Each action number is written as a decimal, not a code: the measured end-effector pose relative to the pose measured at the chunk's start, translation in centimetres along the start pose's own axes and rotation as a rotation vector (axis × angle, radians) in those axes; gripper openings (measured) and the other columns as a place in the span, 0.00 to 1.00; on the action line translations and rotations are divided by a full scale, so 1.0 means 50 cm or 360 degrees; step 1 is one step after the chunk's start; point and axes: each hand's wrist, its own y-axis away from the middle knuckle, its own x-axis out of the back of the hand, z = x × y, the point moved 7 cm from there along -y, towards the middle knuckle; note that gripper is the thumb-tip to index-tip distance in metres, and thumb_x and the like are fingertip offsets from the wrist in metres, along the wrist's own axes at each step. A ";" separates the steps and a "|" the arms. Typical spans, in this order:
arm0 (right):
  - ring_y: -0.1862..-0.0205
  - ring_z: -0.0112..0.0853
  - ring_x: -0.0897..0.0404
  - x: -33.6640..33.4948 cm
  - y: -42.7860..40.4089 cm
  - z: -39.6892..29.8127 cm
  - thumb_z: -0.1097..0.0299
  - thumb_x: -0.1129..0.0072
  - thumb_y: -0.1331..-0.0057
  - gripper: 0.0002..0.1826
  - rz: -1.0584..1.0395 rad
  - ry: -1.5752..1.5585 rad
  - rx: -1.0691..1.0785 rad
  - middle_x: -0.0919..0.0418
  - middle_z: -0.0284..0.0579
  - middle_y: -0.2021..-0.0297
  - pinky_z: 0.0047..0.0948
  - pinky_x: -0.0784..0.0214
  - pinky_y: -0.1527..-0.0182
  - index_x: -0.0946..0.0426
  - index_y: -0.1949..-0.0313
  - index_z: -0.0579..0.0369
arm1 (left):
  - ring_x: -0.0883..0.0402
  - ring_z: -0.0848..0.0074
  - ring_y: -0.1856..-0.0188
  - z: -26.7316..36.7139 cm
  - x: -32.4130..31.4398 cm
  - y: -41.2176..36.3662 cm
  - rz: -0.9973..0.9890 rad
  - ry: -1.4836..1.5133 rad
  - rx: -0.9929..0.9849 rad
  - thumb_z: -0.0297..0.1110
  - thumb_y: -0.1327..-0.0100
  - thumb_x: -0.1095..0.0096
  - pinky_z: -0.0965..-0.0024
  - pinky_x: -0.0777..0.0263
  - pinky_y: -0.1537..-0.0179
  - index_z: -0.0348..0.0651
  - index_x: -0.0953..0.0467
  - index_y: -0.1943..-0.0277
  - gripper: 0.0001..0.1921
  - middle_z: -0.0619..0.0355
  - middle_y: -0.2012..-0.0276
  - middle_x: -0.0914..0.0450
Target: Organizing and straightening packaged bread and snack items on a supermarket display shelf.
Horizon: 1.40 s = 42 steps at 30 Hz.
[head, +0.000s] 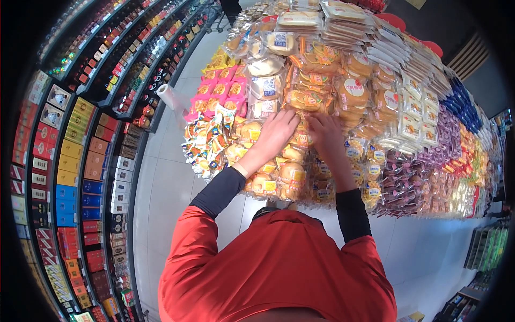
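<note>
Both my hands reach into a broad display of plastic-wrapped breads and pastries. My left hand lies palm down over orange-labelled bread packages, beside the round yellow-labelled bread packs. Just to its right, my right hand is bent down at the same packages, its fingertips partly hidden. Whether either hand grips a pack cannot be told. Beyond the hands are more orange-labelled packs and white-wrapped buns. Flat round breads in clear wrap lie beyond my right hand.
Pink packets and small colourful wrapped pieces border the display's left side. A plastic bag roll stands at that edge. Shelves of boxed goods line the left, across a tiled floor. Stacked flat packages rise at the back.
</note>
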 end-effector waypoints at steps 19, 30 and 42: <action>0.54 0.45 0.12 0.123 0.336 -0.099 0.79 0.27 0.34 0.15 0.0045 -0.0575 -0.0208 0.12 0.43 0.54 0.40 0.22 0.51 0.12 0.48 0.55 | 0.18 0.58 0.34 0.266 -0.027 0.373 0.0108 0.0541 0.0106 0.28 0.32 0.27 0.54 0.25 0.33 0.39 0.17 0.37 0.20 0.52 0.37 0.17; 0.69 0.46 0.17 0.018 0.407 -0.251 0.78 0.30 0.34 0.11 -0.0448 -0.1200 0.0003 0.19 0.46 0.68 0.42 0.24 0.67 0.12 0.53 0.56 | 0.32 0.54 0.21 0.240 -0.063 0.340 -0.0225 0.0256 0.0343 0.36 0.23 0.36 0.47 0.39 0.23 0.42 0.27 0.23 0.28 0.50 0.26 0.26; 0.50 0.56 0.12 -0.204 0.556 -0.243 0.55 0.40 0.27 0.16 -0.1438 -0.0946 -0.0423 0.12 0.57 0.51 0.53 0.19 0.48 0.14 0.53 0.55 | 0.12 0.57 0.50 0.250 -0.062 0.544 -0.0210 0.0851 -0.0203 0.28 0.30 0.35 0.58 0.15 0.51 0.38 0.21 0.35 0.21 0.51 0.44 0.19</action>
